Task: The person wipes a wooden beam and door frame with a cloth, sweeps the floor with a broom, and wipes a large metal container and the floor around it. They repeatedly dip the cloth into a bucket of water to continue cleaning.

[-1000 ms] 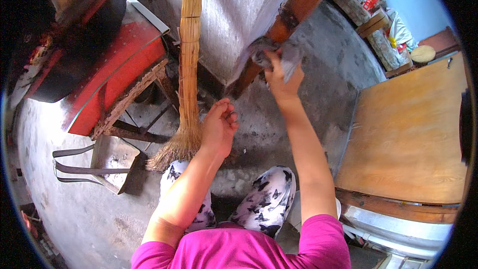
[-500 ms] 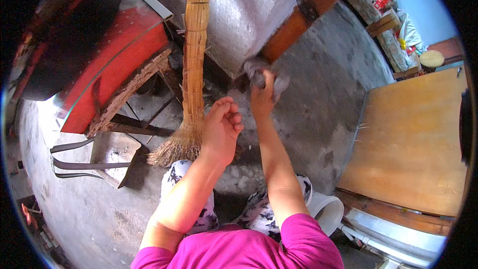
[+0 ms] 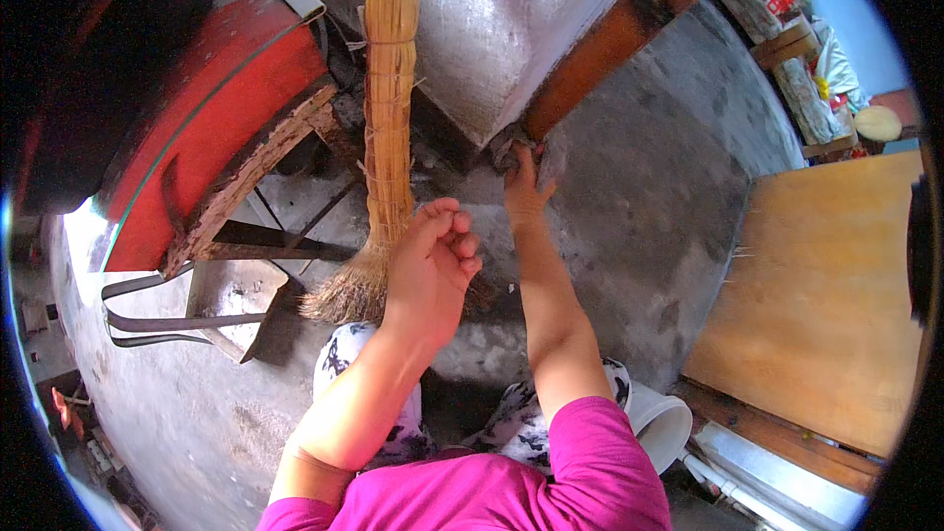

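Note:
My right hand (image 3: 529, 189) reaches forward and presses a dark grey rag (image 3: 513, 145) against the foot of the brown wooden post (image 3: 590, 54), where it meets the corner of the pale wall (image 3: 482, 29). Part of the rag hangs beside the fingers, and its far side is hidden. My left hand (image 3: 433, 261) hovers above my knees with its fingers curled in and nothing visible in them. Just beyond it a straw broom (image 3: 389, 108) stands upright, bristles down on the concrete floor; the hand overlaps its lower part.
A metal dustpan (image 3: 231, 300) lies at the left, below a red curved structure (image 3: 216, 128) with a rough edge. To my right are a white bucket (image 3: 657, 423) and a wooden panel (image 3: 806, 305). Logs and bags (image 3: 801, 69) are piled at the far right.
My right hand has shifted the rag in against the base of the post, and its fingers are more stretched out. The left hand stays curled, nearly in place. The view has shifted slightly.

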A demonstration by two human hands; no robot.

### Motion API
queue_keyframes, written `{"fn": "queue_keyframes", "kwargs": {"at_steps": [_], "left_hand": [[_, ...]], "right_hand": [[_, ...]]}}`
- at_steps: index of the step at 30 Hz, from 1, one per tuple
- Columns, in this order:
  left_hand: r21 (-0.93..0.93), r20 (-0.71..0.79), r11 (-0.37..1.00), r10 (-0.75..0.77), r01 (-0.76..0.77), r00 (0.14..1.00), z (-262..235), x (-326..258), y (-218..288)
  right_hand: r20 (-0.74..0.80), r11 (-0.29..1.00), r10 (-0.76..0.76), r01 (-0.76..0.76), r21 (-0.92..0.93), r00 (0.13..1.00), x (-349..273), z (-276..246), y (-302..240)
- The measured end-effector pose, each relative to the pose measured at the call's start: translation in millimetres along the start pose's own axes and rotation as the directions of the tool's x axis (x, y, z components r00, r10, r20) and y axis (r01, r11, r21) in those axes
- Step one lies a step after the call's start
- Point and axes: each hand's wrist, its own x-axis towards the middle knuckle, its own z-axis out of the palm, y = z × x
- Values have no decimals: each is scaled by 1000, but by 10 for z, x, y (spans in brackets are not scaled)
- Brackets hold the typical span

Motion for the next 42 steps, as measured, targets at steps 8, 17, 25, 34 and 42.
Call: {"fn": "queue_keyframes", "kwargs": {"at_steps": [8, 17, 25, 34, 42], "left_hand": [[-17, 19, 1000, -16, 16, 1000, -5, -139, -9], [-14, 21, 1000, 13, -13, 1000, -17, -254, 72], [-21, 43, 998, 67, -66, 997, -75, -335, 127], [12, 69, 998, -59, 59, 996, -34, -81, -114], [350, -121, 928, 179, -127, 976, -108, 92, -115]], "right_hand": [[73, 984, -139, 146, -97, 988, 36, -367, -555], [-62, 874, -364, 318, -368, 929, 342, -539, -597], [372, 933, 342, -265, -243, 863, -379, -82, -66], [27, 934, -109, 111, -341, 994, -147, -167, -311], [-9, 974, 114, -110, 196, 993, -661, -345, -985]]}}
